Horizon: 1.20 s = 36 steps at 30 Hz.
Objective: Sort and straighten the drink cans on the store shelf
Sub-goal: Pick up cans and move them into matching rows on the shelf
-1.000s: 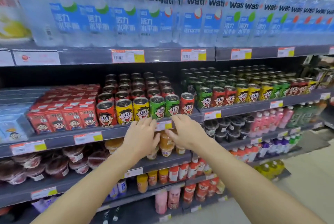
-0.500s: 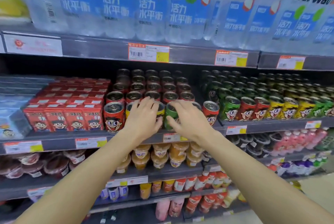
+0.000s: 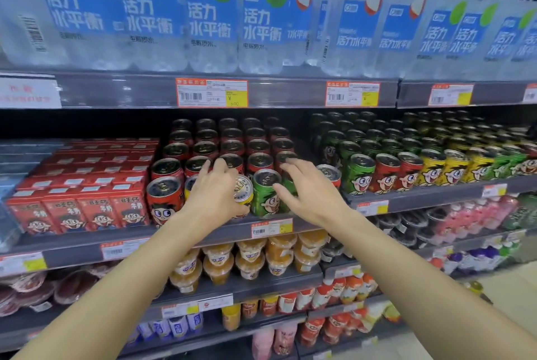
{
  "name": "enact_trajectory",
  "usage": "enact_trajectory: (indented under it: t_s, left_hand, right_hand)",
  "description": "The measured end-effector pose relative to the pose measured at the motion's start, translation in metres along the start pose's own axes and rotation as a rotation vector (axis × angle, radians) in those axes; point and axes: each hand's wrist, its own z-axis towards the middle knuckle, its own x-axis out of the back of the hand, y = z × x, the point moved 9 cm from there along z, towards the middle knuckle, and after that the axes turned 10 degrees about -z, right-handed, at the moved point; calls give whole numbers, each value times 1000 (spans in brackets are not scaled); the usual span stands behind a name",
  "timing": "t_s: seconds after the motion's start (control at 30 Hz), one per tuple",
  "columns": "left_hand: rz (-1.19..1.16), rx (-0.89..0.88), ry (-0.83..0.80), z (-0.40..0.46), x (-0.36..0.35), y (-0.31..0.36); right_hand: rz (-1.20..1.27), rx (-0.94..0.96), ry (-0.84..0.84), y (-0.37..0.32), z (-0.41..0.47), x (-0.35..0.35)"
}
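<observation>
The yellow can (image 3: 243, 188) is tipped, its long axis leaning toward the camera so the silver top faces outward. It sits at the front of the can shelf (image 3: 421, 199), gripped by the left hand (image 3: 216, 195), which hides most of its body. The right hand (image 3: 308, 194) spreads relaxed fingers over the green can (image 3: 266, 195), upright just beside; contact is unclear.
</observation>
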Motion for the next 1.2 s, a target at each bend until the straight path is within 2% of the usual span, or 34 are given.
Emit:
enact_trajectory:
  t_s: [0.13, 0.33, 0.6, 0.87, 1.2]
  left_hand:
    - [-173, -32, 109, -5, 34, 11]
    - [-273, -166, -24, -2, 53, 58]
    - [-433, -265, -197, 6, -11, 155]
    - [-527, -312, -284, 27, -58, 276]
    - [-449, -376, -324, 76, -121, 448]
  right_hand:
    - [9, -31, 23, 15, -3, 7]
    - [-8, -109, 32, 55, -13, 11]
    - [-83, -230, -6, 133, -57, 21]
    - [-139, -397, -74, 263, -137, 48]
    - [-165, -533, -114, 432, -224, 81]
